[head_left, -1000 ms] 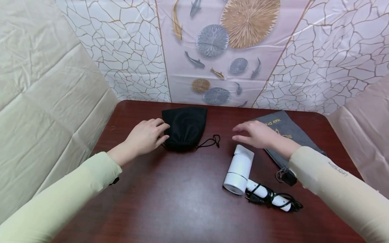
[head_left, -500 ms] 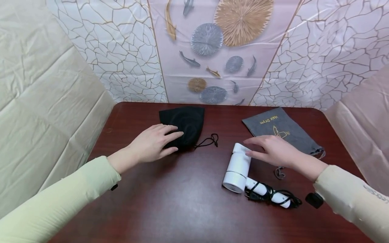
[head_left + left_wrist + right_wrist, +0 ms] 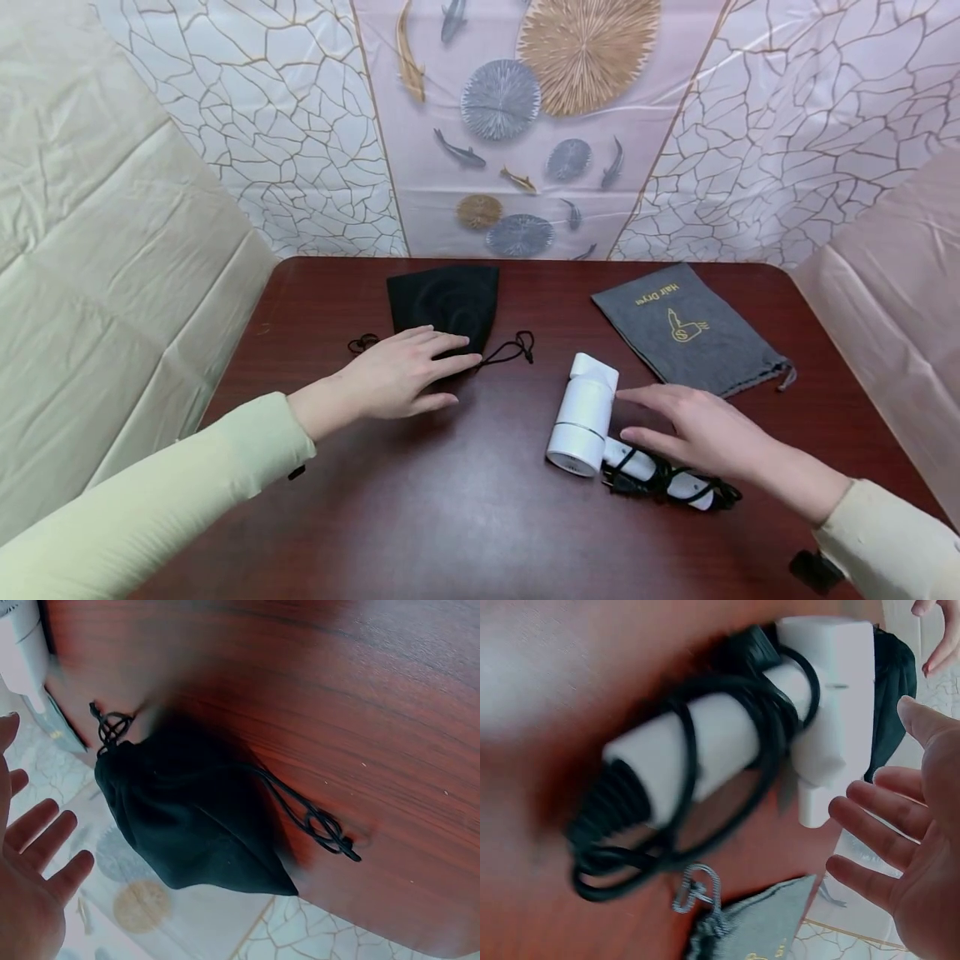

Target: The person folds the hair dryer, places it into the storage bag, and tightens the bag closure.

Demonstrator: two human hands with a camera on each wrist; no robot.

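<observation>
A white hair dryer [image 3: 585, 417] lies on the table, its black cord [image 3: 765, 735] wound round the handle. Just right of its barrel is my right hand [image 3: 701, 425], fingers loosely extended and holding nothing. At the back left lies a black drawstring pouch [image 3: 446, 300], one loop of cord out at each side. My left hand [image 3: 405, 371] hovers over the near end of the pouch with fingers spread; in the left wrist view a gap shows between the hand and the pouch.
A grey drawstring bag [image 3: 686, 329] printed "Hair Dryer" lies flat at the back right. The dark red wooden table [image 3: 465, 517] ends at a patterned curtain [image 3: 525, 183] behind, with pale cloth [image 3: 112, 250] hanging at the left.
My right hand has come back toward me and to the right, from above the grey bag to beside the hair dryer. My left hand has moved right and nearer, across the pouch's near end.
</observation>
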